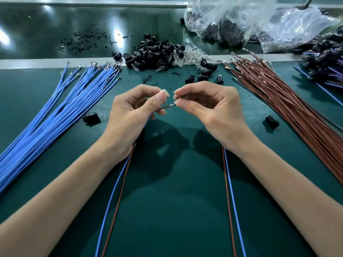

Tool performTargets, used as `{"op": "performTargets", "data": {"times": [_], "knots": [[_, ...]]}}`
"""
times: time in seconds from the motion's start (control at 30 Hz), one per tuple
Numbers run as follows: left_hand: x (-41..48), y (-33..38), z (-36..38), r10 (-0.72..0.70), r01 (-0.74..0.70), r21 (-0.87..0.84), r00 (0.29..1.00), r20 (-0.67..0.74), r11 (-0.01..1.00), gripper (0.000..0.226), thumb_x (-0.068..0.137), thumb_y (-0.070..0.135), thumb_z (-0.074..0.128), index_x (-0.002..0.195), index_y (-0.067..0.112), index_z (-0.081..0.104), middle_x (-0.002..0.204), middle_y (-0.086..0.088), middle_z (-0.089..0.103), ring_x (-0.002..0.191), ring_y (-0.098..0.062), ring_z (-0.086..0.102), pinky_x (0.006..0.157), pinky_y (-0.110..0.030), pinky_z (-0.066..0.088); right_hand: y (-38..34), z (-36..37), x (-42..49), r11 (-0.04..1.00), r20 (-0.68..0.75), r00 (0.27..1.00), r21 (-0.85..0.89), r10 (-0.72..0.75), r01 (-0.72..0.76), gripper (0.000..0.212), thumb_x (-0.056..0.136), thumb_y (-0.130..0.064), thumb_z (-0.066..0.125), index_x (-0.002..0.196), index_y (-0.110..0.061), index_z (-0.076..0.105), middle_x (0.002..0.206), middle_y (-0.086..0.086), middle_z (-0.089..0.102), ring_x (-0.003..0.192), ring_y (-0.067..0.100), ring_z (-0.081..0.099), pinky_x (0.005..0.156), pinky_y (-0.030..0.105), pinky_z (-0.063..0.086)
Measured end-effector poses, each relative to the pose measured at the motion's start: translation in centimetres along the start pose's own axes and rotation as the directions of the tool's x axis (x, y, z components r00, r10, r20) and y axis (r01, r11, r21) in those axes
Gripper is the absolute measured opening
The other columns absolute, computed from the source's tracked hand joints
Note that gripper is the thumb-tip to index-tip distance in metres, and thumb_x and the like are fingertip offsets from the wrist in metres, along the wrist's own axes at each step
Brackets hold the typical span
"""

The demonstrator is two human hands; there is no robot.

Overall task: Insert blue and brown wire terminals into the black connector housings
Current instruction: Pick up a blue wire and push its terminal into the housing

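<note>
Above the green surface (pixel 176 182) | pinches thin brown wire (pixel 164 107) behind metal terminal (pixel 172 105) in left grip (pixel 130 112) | nips small unclear part (pixel 181 97) in right grip (pixel 213 108) | likely light, floppy; best held near tip

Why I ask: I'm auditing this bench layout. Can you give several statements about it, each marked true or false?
1. The blue wires lie left of the left hand. True.
2. The brown wires lie inside the plastic bag. False: they lie on the mat, right of the right hand.
3. The left hand holds a brown wire whose metal tip meets the right hand's pinching fingers. True.
4. The black housings are piled nearest the person. False: they lie beyond the hands.
</note>
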State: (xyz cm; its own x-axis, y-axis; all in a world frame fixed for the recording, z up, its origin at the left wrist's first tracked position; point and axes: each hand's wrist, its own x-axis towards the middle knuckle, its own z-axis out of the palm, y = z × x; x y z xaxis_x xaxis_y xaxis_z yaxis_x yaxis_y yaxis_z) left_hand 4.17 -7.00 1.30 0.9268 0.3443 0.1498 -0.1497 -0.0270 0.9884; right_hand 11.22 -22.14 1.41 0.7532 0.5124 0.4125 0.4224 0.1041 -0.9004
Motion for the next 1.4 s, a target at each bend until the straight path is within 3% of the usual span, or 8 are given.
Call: {"op": "performTargets", "data": {"times": [0.2, 0.43, 0.73, 0.87, 1.17, 1.4], "knots": [[-0.1, 0.1, -0.2, -0.054, 0.053, 0.013, 0.990, 0.128, 0.999, 0.017, 0.075, 0.030, 0.064, 0.073, 0.014, 0.065, 0.063, 0.008, 0.063, 0.058, -0.004, 0.055, 0.062, -0.012, 0.041, -0.2, 0.4, -0.3, 0.986, -0.027, 0.994, -0.133, -0.107, 0.103, 0.023, 0.078, -0.001, 0.074, 0.096, -0.014, 0.067, 0.086, -0.002, 0.070, 0.080, 0.009, 0.069, 0.080, 0.021, 0.053], [0.0, 0.4, -0.7, -0.087, 0.098, -0.056, 0.981, 0.175, 0.994, 0.012, 0.075, 0.026, 0.063, 0.067, 0.018, 0.068, 0.066, 0.003, 0.064, 0.061, -0.006, 0.056, 0.065, -0.011, 0.043, -0.1, 0.9, -0.5, 0.971, -0.061, 0.988, -0.198, -0.145, 0.130, 0.023, 0.075, -0.005, 0.077, 0.095, -0.013, 0.069, 0.085, -0.001, 0.070, 0.078, 0.004, 0.066, 0.079, 0.020, 0.050], [0.3, 0.9, -1.4, -0.169, 0.181, -0.025, 0.952, 0.256, 0.983, 0.012, 0.070, 0.025, 0.068, 0.061, 0.018, 0.072, 0.066, 0.002, 0.066, 0.063, -0.007, 0.058, 0.063, -0.013, 0.047, -0.1, 0.8, -0.7, 0.937, -0.053, 0.979, -0.304, -0.196, 0.171, 0.021, 0.075, -0.006, 0.078, 0.095, -0.004, 0.073, 0.085, 0.005, 0.073, 0.076, 0.011, 0.068, 0.079, 0.022, 0.053], [0.5, 1.0, -1.9, -0.171, 0.184, -0.009, 0.932, 0.321, 0.983, 0.015, 0.075, 0.017, 0.070, 0.060, 0.016, 0.071, 0.065, 0.001, 0.064, 0.061, -0.009, 0.055, 0.061, -0.014, 0.045, -0.1, 0.8, -0.6, 0.906, 0.005, 0.963, -0.339, -0.268, 0.254, 0.020, 0.076, -0.006, 0.077, 0.095, -0.003, 0.073, 0.086, 0.005, 0.072, 0.076, 0.012, 0.068, 0.078, 0.022, 0.053], [0.9, 1.1, -2.9, -0.185, 0.166, 0.082, 0.858, 0.480, 0.983, 0.017, 0.063, 0.027, 0.077, 0.055, 0.016, 0.067, 0.061, -0.001, 0.058, 0.058, -0.009, 0.051, 0.055, -0.014, 0.043, 0.0, 0.3, -0.6, 0.886, 0.135, 0.934, -0.297, -0.331, 0.357, 0.018, 0.075, 0.000, 0.077, 0.092, 0.001, 0.073, 0.084, 0.009, 0.074, 0.076, 0.021, 0.070, 0.072, 0.033, 0.057], [1.0, 1.1, -2.9, -0.207, 0.194, 0.076, 0.856, 0.474, 0.978, 0.017, 0.060, 0.014, 0.074, 0.047, 0.014, 0.061, 0.062, -0.012, 0.049, 0.058, -0.012, 0.054, 0.054, -0.015, 0.044, 0.1, 0.5, -0.7, 0.848, 0.179, 0.908, -0.326, -0.379, 0.418, 0.016, 0.074, -0.002, 0.079, 0.089, 0.000, 0.074, 0.084, 0.009, 0.074, 0.071, 0.026, 0.068, 0.067, 0.036, 0.056]]}}
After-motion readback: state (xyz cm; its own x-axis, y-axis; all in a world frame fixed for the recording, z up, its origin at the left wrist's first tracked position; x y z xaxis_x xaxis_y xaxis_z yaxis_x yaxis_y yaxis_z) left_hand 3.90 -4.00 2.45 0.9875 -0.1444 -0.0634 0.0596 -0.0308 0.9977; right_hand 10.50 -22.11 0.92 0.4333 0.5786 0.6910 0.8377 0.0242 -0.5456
